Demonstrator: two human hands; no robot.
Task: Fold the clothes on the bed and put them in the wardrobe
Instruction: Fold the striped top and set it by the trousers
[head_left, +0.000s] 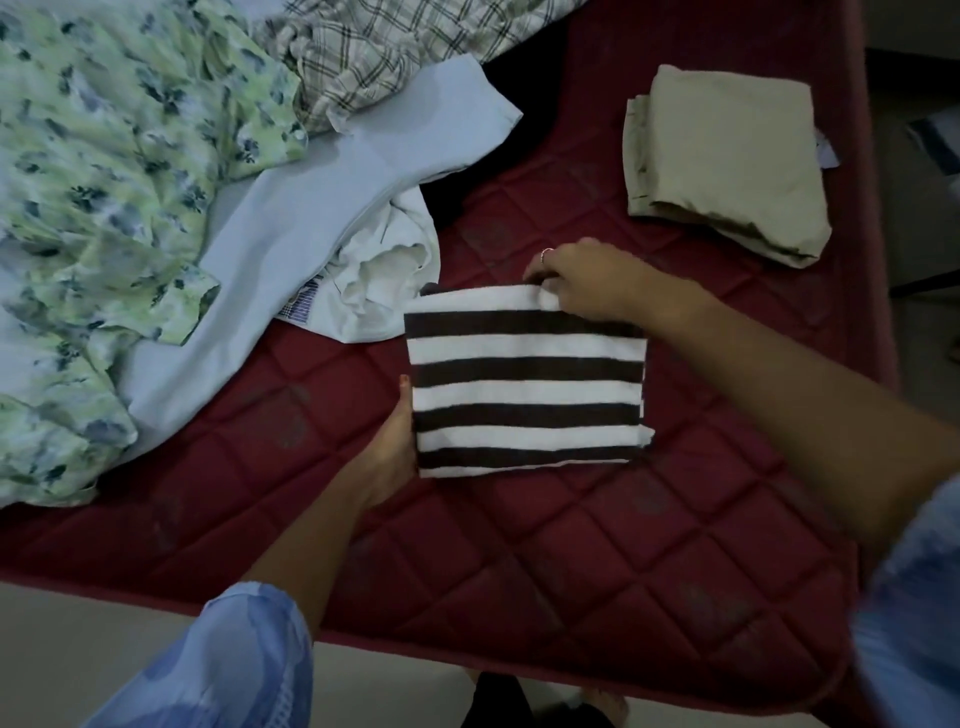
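One bed (597, 545), dark red quilted mattress in a diamond pattern, carrying all the items below.

One floral garment (104, 171), green and blue print, unfolded, spread over the far left of the bed.

One pale blue garment (291, 208), unfolded, lying partly under the floral garment and reaching toward the bed's middle.

One plaid garment (395, 47), beige with dark checks, crumpled at the far edge, beside the floral one.

One beige garment (727, 161), folded into a rough rectangle, lying alone near the far right of the bed, well apart from the heap.

One striped garment (527, 382), black and white, folded into a near square, lying flat on the mattress in the middle, just in front of the heap.

One white garment (384, 280), crumpled, touching the pale blue garment, just beside the striped garment's far left corner.

One right hand (582, 283), ring on one finger, fingers curled, pinching the far edge of the striped garment.

One left hand (392, 447), at the striped garment's left edge, thumb against it, fingers tucked out of sight underneath.
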